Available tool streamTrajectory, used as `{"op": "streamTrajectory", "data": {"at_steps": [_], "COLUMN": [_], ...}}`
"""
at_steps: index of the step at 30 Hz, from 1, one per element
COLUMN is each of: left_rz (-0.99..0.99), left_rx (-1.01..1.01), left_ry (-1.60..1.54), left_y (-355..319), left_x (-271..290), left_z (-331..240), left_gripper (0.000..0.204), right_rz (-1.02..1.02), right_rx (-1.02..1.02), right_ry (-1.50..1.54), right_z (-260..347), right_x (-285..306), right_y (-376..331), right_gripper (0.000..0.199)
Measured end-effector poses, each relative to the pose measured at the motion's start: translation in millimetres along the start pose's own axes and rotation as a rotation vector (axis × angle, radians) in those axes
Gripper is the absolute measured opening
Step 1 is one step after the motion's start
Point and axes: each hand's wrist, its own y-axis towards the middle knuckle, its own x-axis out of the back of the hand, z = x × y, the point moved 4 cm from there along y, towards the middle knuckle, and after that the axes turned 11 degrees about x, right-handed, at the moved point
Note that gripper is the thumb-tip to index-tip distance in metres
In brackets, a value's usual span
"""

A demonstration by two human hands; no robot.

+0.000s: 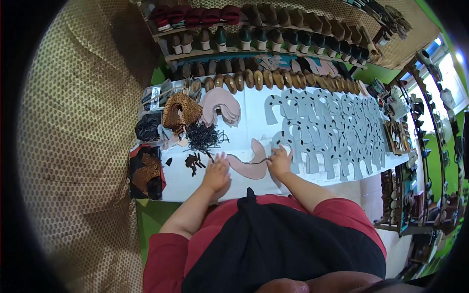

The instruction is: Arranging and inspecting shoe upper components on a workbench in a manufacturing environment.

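Observation:
A curved pink shoe upper piece point(249, 169) lies on the white-covered table in front of me. A thin black strip point(244, 162) runs across it from one hand to the other. My left hand point(217, 173) rests with its fingers stretched out at the piece's left end, beside the strip's left part. On the other side, my right hand point(280, 162) has its fingers closed on the strip's right end, next to a grey cut piece. A tangled heap of black strips point(204, 136) lies beyond my left hand, with small dark brown scraps point(194, 162) nearer.
Many grey arch-shaped pieces with black marks point(317, 127) overlap on the table's right half. Stacked pink pieces point(221, 105) and leopard-print pieces point(180, 111) lie back left. Wooden shoe lasts point(268, 78) line the far edge below shelves of shoes. A patterned curtain point(88, 146) hangs left.

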Motion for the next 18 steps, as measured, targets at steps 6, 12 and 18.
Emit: {"op": "streamTrajectory", "data": {"at_steps": [6,12,18], "left_rz": [0.141,0.175,0.212], "left_rx": [-0.125,-0.07,-0.036], "left_ry": [0.089,0.134,0.181], "left_y": [24,25,24], "left_x": [-27,-36,-30], "left_z": [-65,-69,-77], "left_gripper": [0.078,0.079,0.081], "right_rz": [0.049,0.174,0.323], "right_rx": [0.096,0.247,0.466], "right_ry": [0.056,0.1,0.114], "right_z": [-6,-16,-27], "right_x": [-11,7,15], "right_y": [12,37,63], "right_gripper": [0.015,0.017,0.019]}}
